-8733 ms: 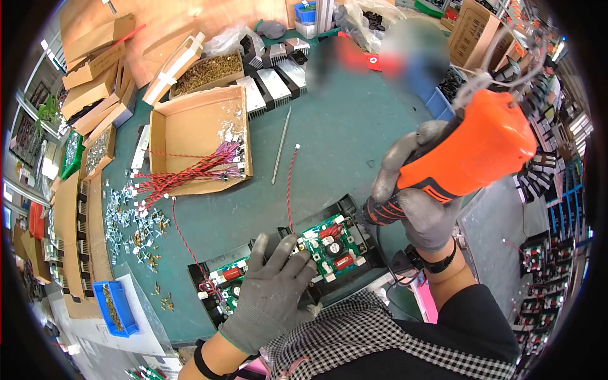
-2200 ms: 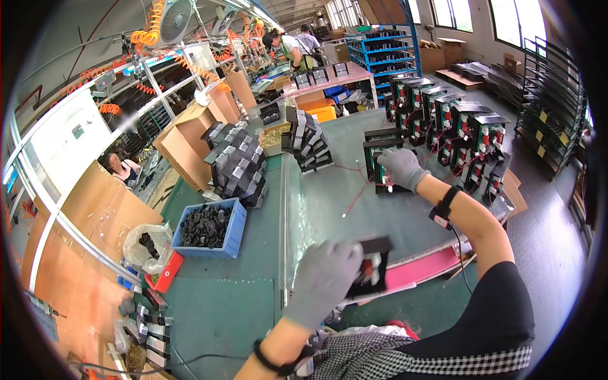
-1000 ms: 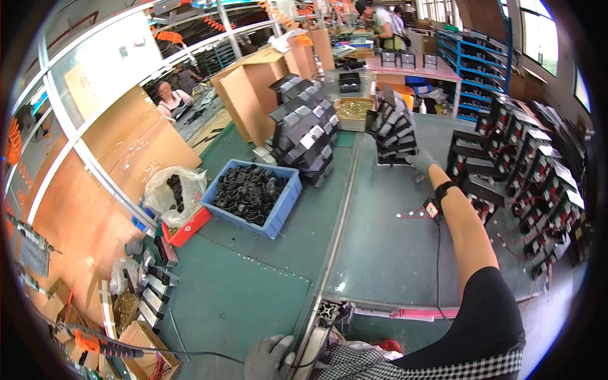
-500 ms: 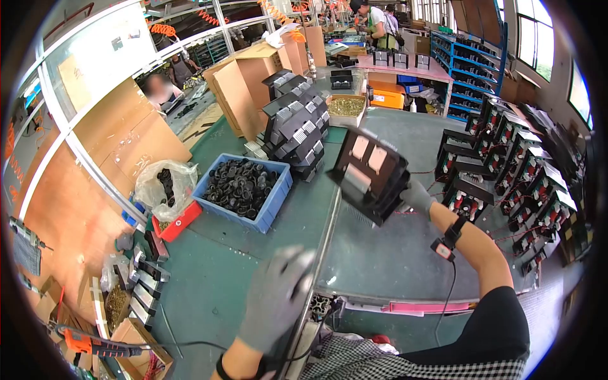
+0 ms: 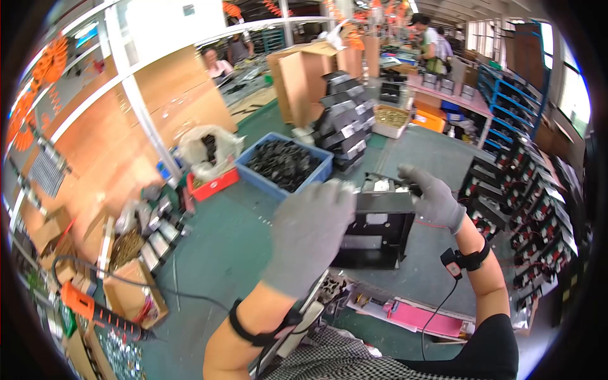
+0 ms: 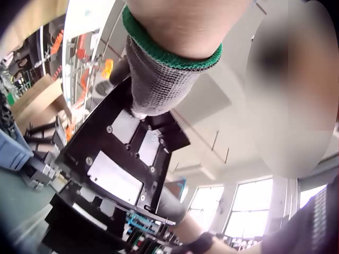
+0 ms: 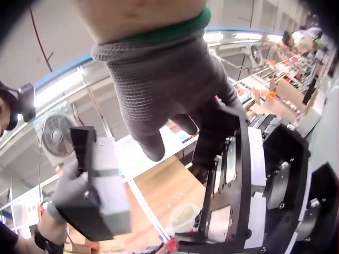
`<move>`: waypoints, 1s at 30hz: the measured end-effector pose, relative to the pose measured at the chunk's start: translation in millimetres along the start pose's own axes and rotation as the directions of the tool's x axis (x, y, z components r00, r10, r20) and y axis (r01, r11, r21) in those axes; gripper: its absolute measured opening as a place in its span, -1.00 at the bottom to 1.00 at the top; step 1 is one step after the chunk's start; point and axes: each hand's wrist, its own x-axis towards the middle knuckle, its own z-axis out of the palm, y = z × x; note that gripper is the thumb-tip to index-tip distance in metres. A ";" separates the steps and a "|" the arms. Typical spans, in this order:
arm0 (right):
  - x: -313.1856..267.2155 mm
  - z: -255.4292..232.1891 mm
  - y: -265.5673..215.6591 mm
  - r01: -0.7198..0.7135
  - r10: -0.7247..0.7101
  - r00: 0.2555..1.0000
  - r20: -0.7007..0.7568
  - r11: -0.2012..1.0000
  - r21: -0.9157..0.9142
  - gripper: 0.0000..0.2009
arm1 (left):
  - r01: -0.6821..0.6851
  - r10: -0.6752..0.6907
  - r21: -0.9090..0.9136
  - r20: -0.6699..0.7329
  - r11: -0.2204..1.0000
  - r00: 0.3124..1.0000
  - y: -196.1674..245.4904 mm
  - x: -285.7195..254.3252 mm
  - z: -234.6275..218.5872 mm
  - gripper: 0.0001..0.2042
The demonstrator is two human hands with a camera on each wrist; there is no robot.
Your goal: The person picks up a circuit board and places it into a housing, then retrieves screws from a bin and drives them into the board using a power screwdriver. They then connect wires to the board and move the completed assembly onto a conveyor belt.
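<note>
In the head view my gloved left hand (image 5: 310, 234) grips the left edge of a black housing (image 5: 383, 202) with rectangular cutouts, raised in front of the body. The left wrist view shows silver panels on the held housing (image 6: 90, 137), and a second black housing (image 6: 69, 233) below it. My gloved right hand (image 5: 440, 201) is at the far right edge. In the right wrist view its fingers hook over another housing (image 7: 244, 185), the thumb hanging lower, while the left hand (image 7: 74, 188) holds its housing apart at the left. My left fingertips are partly hidden.
A pile of housings (image 5: 345, 120) stands beyond a blue bin (image 5: 323, 168) of black parts. Wired housings (image 5: 535, 209) line the right side. An orange power driver (image 5: 95, 310) lies at lower left with its cable (image 5: 183, 294) across the table.
The right hand reached to the far housings, then brought several nested ones back. The left hand rose from the table edge and has taken hold of one; the driver was put down earlier.
</note>
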 end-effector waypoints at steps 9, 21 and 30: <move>41.2 4.9 -39.4 0.315 -0.336 0.941 -0.044 0.916 -0.249 -0.74 | 0.941 -0.910 0.096 0.303 0.324 0.283 10.4 -311.8 -190.0 -0.73; -17.3 231.3 -382.5 0.855 -0.902 -0.347 0.259 -0.190 0.483 -0.77 | 0.839 -0.937 0.425 -0.076 -0.340 -0.342 45.1 -461.2 -229.6 -0.66; -50.5 323.5 -423.5 0.760 -0.870 -0.401 0.288 -0.140 0.635 -0.77 | 0.873 -0.928 0.454 -0.372 -0.177 0.005 71.4 -487.5 -241.5 -0.60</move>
